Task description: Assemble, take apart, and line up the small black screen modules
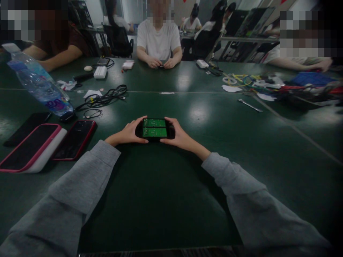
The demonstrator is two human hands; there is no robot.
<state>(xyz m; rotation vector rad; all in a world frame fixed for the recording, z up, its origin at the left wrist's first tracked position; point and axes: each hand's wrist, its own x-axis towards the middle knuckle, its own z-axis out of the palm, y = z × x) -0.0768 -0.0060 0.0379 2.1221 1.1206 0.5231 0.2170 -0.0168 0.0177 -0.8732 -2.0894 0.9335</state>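
Observation:
Between my two hands is a dark smartphone [154, 132], held sideways above the green table [160, 200]. Its lit screen shows two green pictures, one over the other, that look like circuit boards. My left hand [128, 132] grips the phone's left end, thumb at the near edge and fingers at the far edge. On the right end, my right hand [180, 135] holds it the same way. Grey sleeves cover both forearms. Left of my left hand lie a red-cased phone [76, 140] and a pink-framed phone [32, 146] resting on something white.
Two water bottles [40, 82] stand at the left, near a coiled black cable [107, 98]. A wrench [250, 105] lies to the right, before a heap of wires [268, 84]. Across the table sits a person in a white shirt [158, 39]; other people sit at both sides.

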